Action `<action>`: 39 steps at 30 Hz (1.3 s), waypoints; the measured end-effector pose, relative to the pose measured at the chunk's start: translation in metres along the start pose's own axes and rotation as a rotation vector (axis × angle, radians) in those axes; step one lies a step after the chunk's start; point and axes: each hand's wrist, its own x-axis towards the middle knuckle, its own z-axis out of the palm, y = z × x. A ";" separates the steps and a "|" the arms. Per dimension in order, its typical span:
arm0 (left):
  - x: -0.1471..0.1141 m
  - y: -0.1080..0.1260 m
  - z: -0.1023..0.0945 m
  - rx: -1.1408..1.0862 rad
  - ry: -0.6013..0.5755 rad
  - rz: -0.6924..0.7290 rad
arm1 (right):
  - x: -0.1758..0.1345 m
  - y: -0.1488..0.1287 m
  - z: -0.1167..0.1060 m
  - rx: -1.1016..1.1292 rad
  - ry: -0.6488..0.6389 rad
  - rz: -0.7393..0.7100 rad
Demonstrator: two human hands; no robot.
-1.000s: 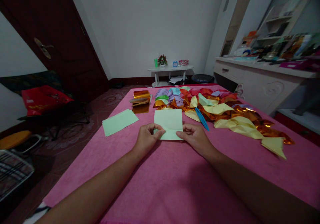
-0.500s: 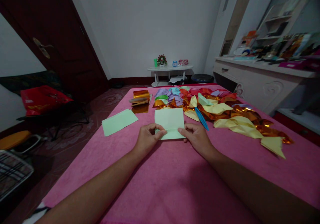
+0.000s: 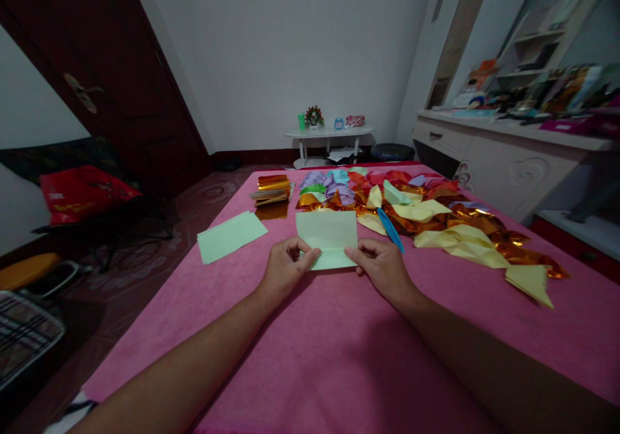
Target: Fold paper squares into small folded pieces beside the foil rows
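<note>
A pale green sheet of paper (image 3: 327,229) is held just above the pink tablecloth, with a fold line across its lower part. My left hand (image 3: 289,259) pinches its left edge between thumb and fingers. At the right edge my right hand (image 3: 380,263) grips it the same way, thumb on top. Both thumbs rest close to the fold. To the left lies a small stack of pale green paper (image 3: 231,236). Beyond it sits a pile of gold foil sheets (image 3: 272,195). A blue, narrow pointed object (image 3: 390,230) lies right of the held paper.
Folded papers spread over the table's far right, among them a yellow folded strip (image 3: 462,243) and orange foil. The pink tablecloth (image 3: 290,356) covers the table. A white side table (image 3: 329,133) stands by the wall, a dresser (image 3: 504,150) at right and a red bag (image 3: 84,192) at left.
The upper part of the green paper has tilted up and looks shorter, bending at the fold. Both hands keep nearly the same place and grip.
</note>
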 end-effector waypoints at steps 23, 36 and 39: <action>0.000 0.001 0.001 -0.130 -0.099 -0.098 | 0.003 0.009 -0.001 0.035 -0.032 0.073; -0.001 -0.001 -0.001 0.135 -0.069 -0.065 | 0.003 0.012 0.005 -0.258 -0.034 -0.007; -0.003 -0.002 -0.003 0.347 -0.092 -0.007 | 0.003 0.011 0.006 -0.463 -0.030 -0.028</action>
